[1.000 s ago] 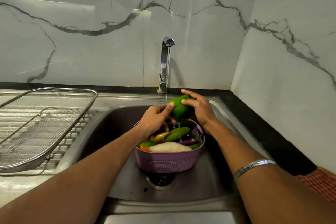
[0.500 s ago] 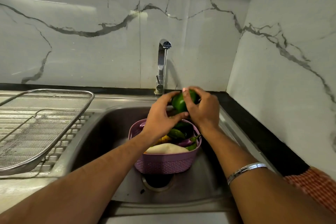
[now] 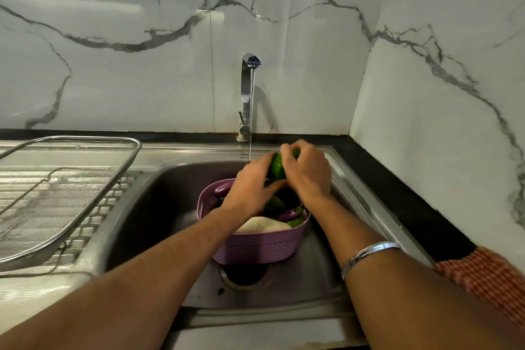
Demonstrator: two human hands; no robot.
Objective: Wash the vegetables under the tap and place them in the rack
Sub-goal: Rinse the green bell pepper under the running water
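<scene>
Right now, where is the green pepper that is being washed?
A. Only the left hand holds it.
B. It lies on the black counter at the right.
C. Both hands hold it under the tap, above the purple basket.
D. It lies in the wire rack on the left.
C: the left hand and the right hand both curl round the green pepper beside the tap stream, above the purple basket.

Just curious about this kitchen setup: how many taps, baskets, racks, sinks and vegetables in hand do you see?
Tap: 1
Purple basket: 1
Wire rack: 1
Sink: 1
Green pepper, held by left hand and right hand: 1
Total: 5
</scene>
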